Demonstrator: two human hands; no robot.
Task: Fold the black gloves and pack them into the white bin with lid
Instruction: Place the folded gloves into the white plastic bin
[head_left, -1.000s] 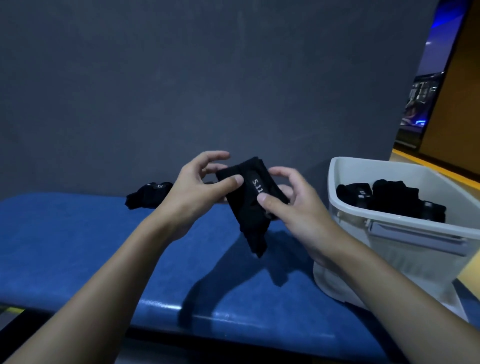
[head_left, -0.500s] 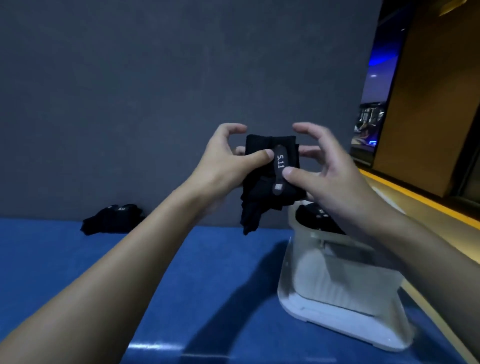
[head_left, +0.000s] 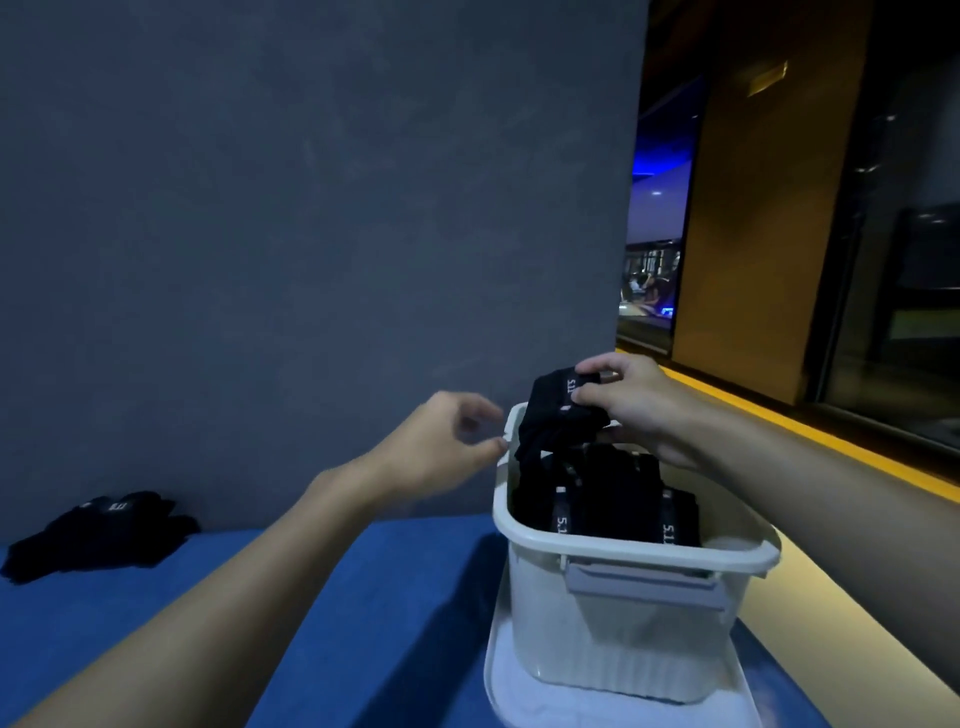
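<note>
Over the white bin (head_left: 623, 551), packed gloves (head_left: 608, 493) filling its inside, the right hand (head_left: 639, 400) pinches a folded black glove (head_left: 550, 415) whose loose end dangles into the bin. Just left of the bin's rim, the left hand (head_left: 441, 441) hangs loosely curled, holding nothing. Well left of the bin lie loose gloves (head_left: 98, 530).

right hand (head_left: 631, 402) holds folded glove (head_left: 558, 410) over bin (head_left: 623, 561).

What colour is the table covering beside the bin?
The table covering is blue; the head view shows it best.
</note>
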